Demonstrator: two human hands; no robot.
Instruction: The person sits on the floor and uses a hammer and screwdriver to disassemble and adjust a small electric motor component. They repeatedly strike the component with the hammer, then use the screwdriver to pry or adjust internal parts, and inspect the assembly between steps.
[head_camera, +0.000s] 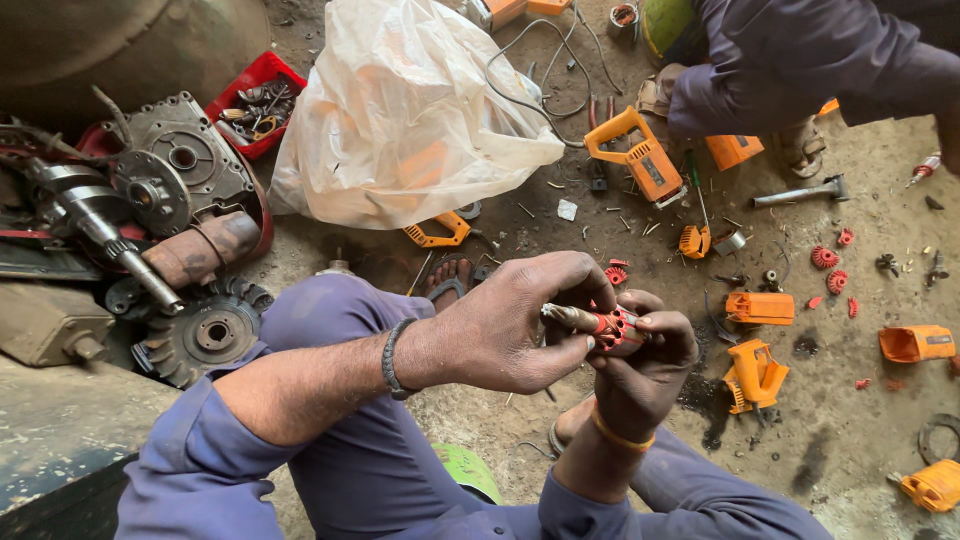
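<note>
A small motor armature (600, 323), with a metal shaft and a red slotted core, sits between both my hands at the middle of the view. My left hand (520, 320) wraps around its shaft end from the left. My right hand (645, 350) cups the red core from below and from the right. Both wrists wear bands, dark on the left and orange on the right. My knees in blue trousers lie below the hands.
Orange power-tool housings (640, 155) and red fan parts (825, 257) lie scattered on the dirt floor to the right. A plastic bag (400, 110) sits ahead. Engine parts (170, 190) and a red tray (255, 100) are at the left. Another person (790, 60) crouches at top right.
</note>
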